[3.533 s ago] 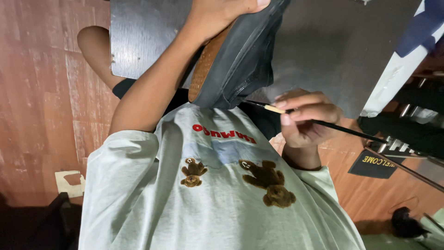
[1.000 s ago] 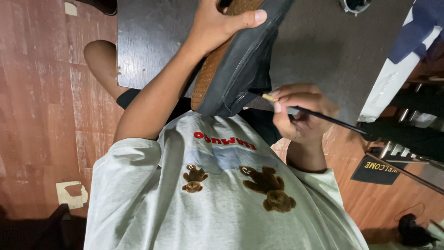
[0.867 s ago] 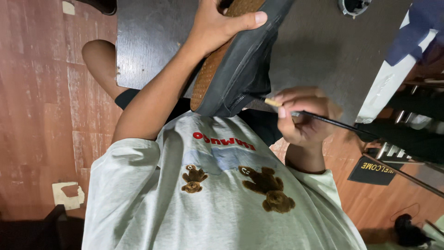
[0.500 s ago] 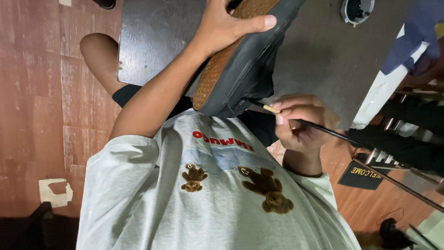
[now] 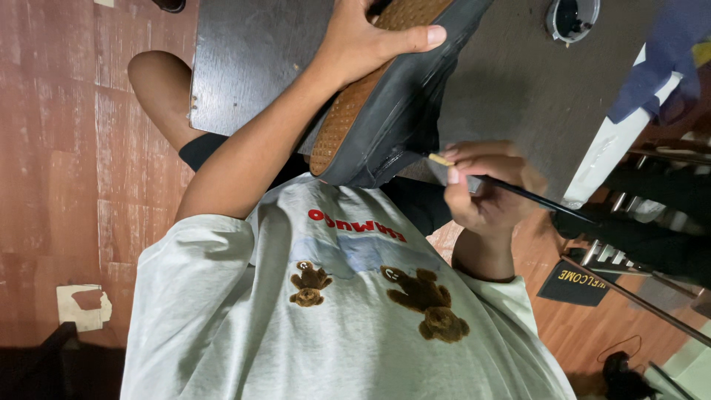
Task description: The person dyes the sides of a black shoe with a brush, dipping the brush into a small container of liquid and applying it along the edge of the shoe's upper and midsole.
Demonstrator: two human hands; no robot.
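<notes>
The left hand (image 5: 363, 44) grips a black shoe (image 5: 400, 111) sole-up over the lap. The right hand (image 5: 485, 185) pinches a thin brush (image 5: 518, 191), its tip at the heel edge. That edge looks glossy, perhaps half coated; the rest seems undone.

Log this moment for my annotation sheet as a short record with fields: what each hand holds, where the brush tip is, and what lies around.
left hand: left hand grips the black shoe with a tan dotted rubber sole, thumb across the sole
right hand: right hand pinches a thin black-handled paintbrush
brush tip: at the shoe's black side, near the end closest to the body
shoe pose: tilted, sole facing up and left
surface: dark grey tabletop beneath
nearby: small round pot of black liquid at the far edge
floor: reddish wooden boards
</notes>
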